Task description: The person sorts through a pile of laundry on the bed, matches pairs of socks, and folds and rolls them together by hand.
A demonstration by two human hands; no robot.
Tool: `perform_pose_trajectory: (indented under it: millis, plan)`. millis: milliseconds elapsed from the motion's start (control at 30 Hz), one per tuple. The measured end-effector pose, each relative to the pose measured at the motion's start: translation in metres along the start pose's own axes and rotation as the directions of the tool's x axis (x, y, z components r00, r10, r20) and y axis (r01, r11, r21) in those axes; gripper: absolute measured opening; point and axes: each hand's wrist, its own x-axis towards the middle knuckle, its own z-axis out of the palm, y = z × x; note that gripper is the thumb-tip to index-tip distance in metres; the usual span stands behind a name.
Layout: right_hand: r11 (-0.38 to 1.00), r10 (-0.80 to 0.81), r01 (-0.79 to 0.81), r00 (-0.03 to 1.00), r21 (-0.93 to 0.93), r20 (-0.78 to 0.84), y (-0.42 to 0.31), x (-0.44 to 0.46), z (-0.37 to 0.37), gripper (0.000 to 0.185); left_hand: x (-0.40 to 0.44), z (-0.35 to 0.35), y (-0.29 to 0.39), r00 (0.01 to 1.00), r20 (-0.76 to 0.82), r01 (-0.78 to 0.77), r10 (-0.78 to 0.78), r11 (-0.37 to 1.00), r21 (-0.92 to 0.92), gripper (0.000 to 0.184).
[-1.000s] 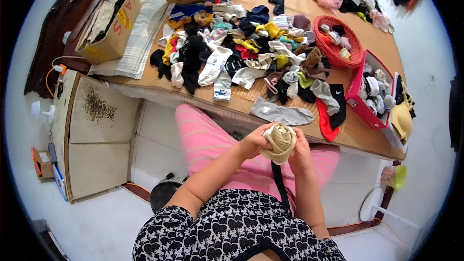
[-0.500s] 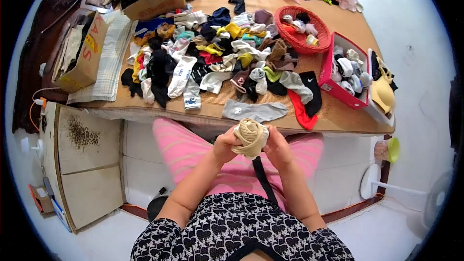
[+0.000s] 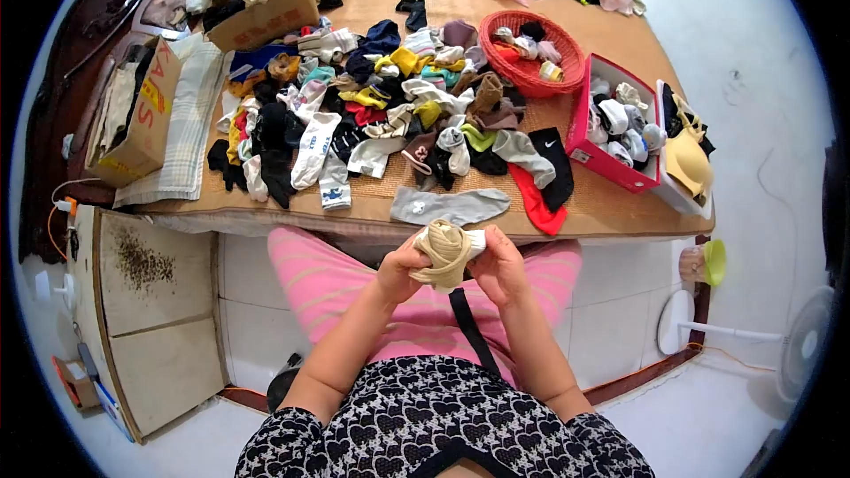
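Observation:
A rolled-up beige sock (image 3: 444, 255) with a white part showing at its right side is held above my lap. My left hand (image 3: 401, 267) is closed around the beige side of the roll. With thumb and fingers, my right hand (image 3: 498, 267) grips the white part, drawn out a little from the roll. Just beyond my hands, a light grey sock (image 3: 450, 206) lies flat along the near edge of the bed. Past it spreads a heap of mixed socks (image 3: 354, 115), with a black sock (image 3: 552, 168) and a red sock (image 3: 536, 204) at its right end.
A red woven basket (image 3: 492, 66) and a pink box (image 3: 611, 172), both holding rolled socks, stand at the right, near a beige bra (image 3: 689, 164). Cardboard boxes (image 3: 142, 128) of clothes sit at the left. A cabinet (image 3: 168, 327) and a white fan (image 3: 801, 358) flank my legs.
My right hand has moved slightly away from my left, and the white part now sticks out further from the roll. The whole view has shifted a little, with the scene further left.

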Motion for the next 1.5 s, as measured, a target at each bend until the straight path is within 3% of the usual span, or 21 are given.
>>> perform_pose_trajectory:
  millis: [100, 167, 233, 300, 367, 400, 433, 467, 500, 567, 633, 767, 800, 900, 1067, 1133, 1233, 1300, 1367, 1433, 1500]
  plan:
    - [0.972, 0.168, -0.143, 0.978, 0.186, -0.125, -0.007, 0.001, 0.005, 0.025, 0.002, 0.005, -0.001, 0.996, 0.087, 0.030, -0.033, 0.999, 0.027, 0.064]
    - [0.961, 0.197, -0.168, 0.973, 0.218, -0.118, -0.006, 0.004, -0.005, 0.024, 0.002, 0.017, 0.001, 0.999, 0.007, 0.047, -0.048, 0.994, 0.095, 0.056]
    - [0.934, 0.260, -0.225, 0.961, 0.277, -0.093, -0.006, 0.008, -0.011, 0.023, 0.006, 0.018, 0.002, 0.992, -0.012, 0.113, -0.124, 0.853, 0.510, 0.043]
    - [0.953, 0.246, -0.211, 0.958, 0.220, -0.149, -0.008, 0.009, -0.009, 0.021, 0.009, 0.021, -0.003, 0.994, -0.052, 0.108, -0.095, 0.823, 0.557, 0.035]
    - [0.931, -0.169, 0.098, 0.970, -0.353, -0.176, -0.010, 0.005, 0.001, 0.019, 0.011, 0.017, -0.011, 0.981, -0.193, 0.127, -0.010, 0.785, 0.607, 0.038]
    - [0.857, -0.318, 0.199, 0.930, -0.475, -0.184, -0.007, 0.002, 0.019, 0.018, 0.012, 0.016, -0.015, 0.974, -0.220, 0.107, 0.060, 0.732, 0.673, 0.037]
    - [0.859, -0.316, 0.196, 0.930, -0.474, -0.187, -0.007, -0.004, 0.028, 0.018, 0.014, 0.018, -0.017, 0.973, -0.223, 0.110, 0.058, 0.732, 0.672, 0.037]
    - [0.548, -0.485, 0.322, 0.875, -0.772, 0.021, -0.007, -0.010, 0.035, 0.018, 0.017, 0.022, -0.017, 0.949, -0.253, 0.063, 0.187, 0.675, 0.735, 0.037]
    - [0.127, -0.540, 0.404, 0.794, -0.906, 0.278, -0.008, -0.016, 0.043, 0.018, 0.018, 0.025, -0.018, 0.910, -0.269, 0.025, 0.316, 0.606, 0.795, 0.038]
    - [0.103, -0.511, 0.406, 0.805, -0.908, 0.302, -0.006, -0.019, 0.055, 0.016, 0.016, 0.028, -0.018, 0.898, -0.299, 0.046, 0.322, 0.607, 0.793, 0.038]
    - [-0.159, -0.437, 0.509, 0.732, -0.846, 0.522, -0.002, -0.018, 0.053, 0.015, 0.012, 0.020, -0.024, 0.879, -0.340, 0.121, 0.335, 0.533, 0.837, 0.036]
    - [-0.201, -0.448, 0.536, 0.694, -0.820, 0.564, 0.010, -0.015, 0.041, 0.016, 0.012, -0.004, -0.035, 0.853, -0.340, 0.072, 0.397, 0.554, 0.829, 0.030]
    - [-0.230, -0.438, 0.520, 0.700, -0.823, 0.565, 0.013, -0.014, 0.037, 0.016, 0.011, 0.009, -0.030, 0.857, -0.397, 0.045, 0.328, 0.719, 0.693, 0.026]
    - [-0.253, -0.428, 0.519, 0.697, -0.816, 0.576, 0.017, -0.012, 0.035, 0.017, 0.011, 0.005, -0.029, 0.817, -0.471, -0.068, 0.333, 0.867, 0.494, 0.024]
    - [-0.220, -0.460, 0.519, 0.692, -0.826, 0.557, 0.033, -0.004, 0.026, 0.016, 0.012, -0.005, -0.035, 0.779, -0.542, -0.161, 0.315, 0.936, 0.313, 0.020]
    - [-0.185, -0.467, 0.511, 0.706, -0.840, 0.532, 0.037, -0.005, 0.025, 0.017, 0.014, -0.005, -0.033, 0.689, -0.650, -0.266, 0.322, 0.946, 0.187, 0.026]
    - [-0.213, -0.396, 0.520, 0.728, -0.827, 0.559, 0.038, -0.004, 0.022, 0.026, 0.014, -0.011, -0.028, 0.700, -0.660, -0.243, 0.271, 0.960, 0.136, 0.029]
    - [-0.219, -0.356, 0.560, 0.716, -0.799, 0.600, 0.040, -0.001, 0.013, 0.037, 0.014, -0.013, -0.023, 0.751, -0.610, -0.203, 0.253, 0.967, 0.152, 0.029]
    - [-0.170, -0.351, 0.513, 0.766, -0.841, 0.538, 0.037, 0.004, 0.004, 0.039, 0.013, -0.004, -0.012, 0.884, -0.427, -0.155, 0.187, 0.982, 0.109, 0.032]
    - [-0.131, -0.406, 0.462, 0.782, -0.877, 0.472, 0.027, 0.006, 0.010, 0.033, 0.015, 0.009, -0.003, 0.912, -0.385, -0.120, 0.144, 0.989, 0.087, 0.042]
    - [-0.033, -0.455, 0.404, 0.808, -0.914, 0.374, 0.012, 0.005, 0.022, 0.030, 0.017, 0.008, -0.001, 0.950, -0.214, -0.085, 0.227, 0.848, 0.523, 0.050]
